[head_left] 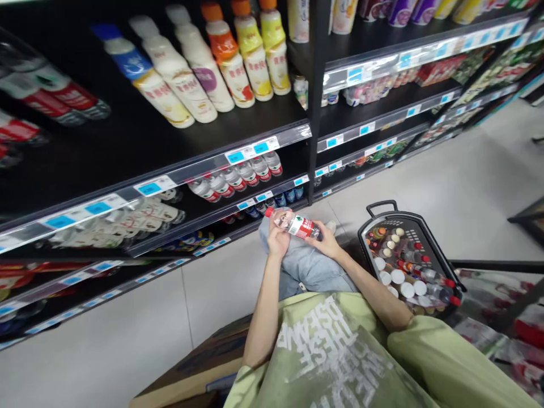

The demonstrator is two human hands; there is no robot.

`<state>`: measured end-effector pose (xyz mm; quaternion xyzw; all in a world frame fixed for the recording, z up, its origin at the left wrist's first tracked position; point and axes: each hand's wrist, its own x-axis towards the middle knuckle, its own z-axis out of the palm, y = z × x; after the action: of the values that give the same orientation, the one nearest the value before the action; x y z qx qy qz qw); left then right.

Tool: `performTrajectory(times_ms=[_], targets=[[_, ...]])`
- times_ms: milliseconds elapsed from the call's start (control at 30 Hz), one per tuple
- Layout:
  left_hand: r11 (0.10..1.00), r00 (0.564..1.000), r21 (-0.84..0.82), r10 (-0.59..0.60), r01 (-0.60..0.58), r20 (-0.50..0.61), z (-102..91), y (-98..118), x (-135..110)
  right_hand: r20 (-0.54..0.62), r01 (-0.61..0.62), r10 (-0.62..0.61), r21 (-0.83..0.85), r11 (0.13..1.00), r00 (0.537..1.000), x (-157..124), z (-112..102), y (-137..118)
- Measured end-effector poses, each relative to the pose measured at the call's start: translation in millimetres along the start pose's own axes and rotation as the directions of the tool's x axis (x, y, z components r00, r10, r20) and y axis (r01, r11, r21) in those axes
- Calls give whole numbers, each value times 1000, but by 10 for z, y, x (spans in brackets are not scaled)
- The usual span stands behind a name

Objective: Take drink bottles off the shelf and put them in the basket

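A clear water bottle (pixel 300 225) with a red cap and a red and white label lies sideways between my two hands, above my knees. My left hand (pixel 278 241) is closed round its cap end. At its base end, the fingers of my right hand (pixel 326 242) grip the bottle. Similar water bottles (pixel 250 171) stand in a row on a lower shelf ahead. To my right a black shopping basket (pixel 419 218) holds several bottles with red caps and containers with white lids.
Black shelves (pixel 204 144) with price tags run along the front. Milk drink bottles (pixel 238 62) stand on the upper left shelf. An open cardboard box (pixel 187 374) lies beside me at the lower left. Shrink-wrapped packs (pixel 501 289) are at the right, behind the basket.
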<state>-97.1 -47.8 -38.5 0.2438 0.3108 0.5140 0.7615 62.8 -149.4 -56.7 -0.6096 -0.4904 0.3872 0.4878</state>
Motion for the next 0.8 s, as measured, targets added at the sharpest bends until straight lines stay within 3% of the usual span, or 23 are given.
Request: performTrajectory(times_ms=[800], targets=[[997, 1000, 74, 15, -14, -16, 137, 57, 2, 6, 20, -20, 26, 999, 1000, 50, -24, 19]])
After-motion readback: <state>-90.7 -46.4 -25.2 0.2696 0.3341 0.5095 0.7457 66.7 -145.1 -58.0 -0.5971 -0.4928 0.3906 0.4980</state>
